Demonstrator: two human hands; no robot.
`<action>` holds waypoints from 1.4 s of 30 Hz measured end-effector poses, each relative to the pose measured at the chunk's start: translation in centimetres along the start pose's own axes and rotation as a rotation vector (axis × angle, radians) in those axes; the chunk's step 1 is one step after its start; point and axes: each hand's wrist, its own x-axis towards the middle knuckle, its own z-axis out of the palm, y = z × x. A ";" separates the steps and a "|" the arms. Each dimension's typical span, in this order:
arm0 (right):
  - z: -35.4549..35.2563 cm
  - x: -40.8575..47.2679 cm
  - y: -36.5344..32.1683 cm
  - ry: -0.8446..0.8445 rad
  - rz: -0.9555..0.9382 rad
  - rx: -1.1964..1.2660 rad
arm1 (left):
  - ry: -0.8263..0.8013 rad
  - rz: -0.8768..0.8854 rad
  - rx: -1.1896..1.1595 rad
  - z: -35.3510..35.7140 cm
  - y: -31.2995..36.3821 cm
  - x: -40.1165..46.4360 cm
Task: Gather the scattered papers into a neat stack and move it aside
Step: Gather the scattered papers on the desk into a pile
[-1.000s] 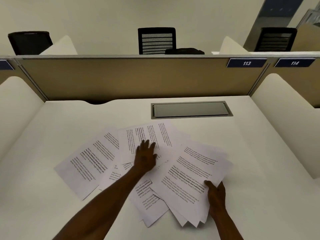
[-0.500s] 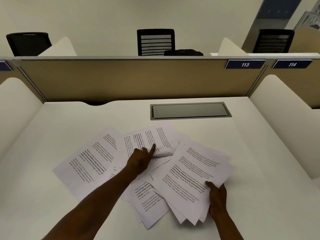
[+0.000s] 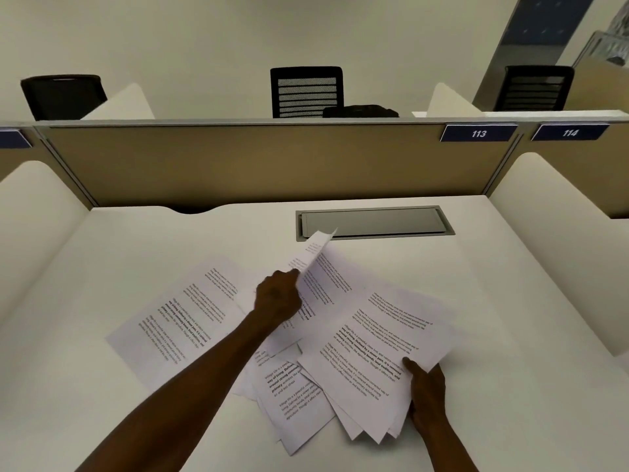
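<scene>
Left hand: the left hand (image 3: 277, 299) pinches one sheet (image 3: 315, 264) by its edge, thumb and fingers closed on it, so the sheet's far corner stands tilted up off the table (image 3: 136, 253).
Right hand: the right hand (image 3: 426, 390) grips the near right corner of a fanned stack (image 3: 377, 356), thumb on top of the printed page, fingers underneath.
Papers: loose printed pages lie spread over the middle of the table; one page (image 3: 180, 321) lies flat and apart to the left, others (image 3: 292, 393) overlap beneath the left forearm and under the stack.
Stack: uneven, its lower corners splayed out, resting on the table at the right of the spread.
Table: white, with a grey cable hatch (image 3: 374, 222) set in beyond the papers.
Surroundings: a tan divider (image 3: 238, 161) behind the table carries the number plates 113 (image 3: 478, 133) and 114 (image 3: 570, 132).
</scene>
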 end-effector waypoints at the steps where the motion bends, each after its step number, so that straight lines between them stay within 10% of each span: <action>1: 0.1 -0.1 -0.1 -0.016 -0.002 0.002 | -0.030 0.051 -0.026 0.5 1.3 -0.6; 17: 0.8 -0.8 -1.0 -0.025 -0.032 -0.001 | -0.567 0.345 0.023 8.3 11.2 -7.9; 24: 0.2 0.1 -0.2 0.063 -0.041 -0.052 | -0.132 0.070 -0.166 6.8 2.9 -3.7; 42: -6.3 6.9 -7.4 0.213 -0.232 -0.718 | -0.348 0.202 0.310 8.5 -1.9 -4.7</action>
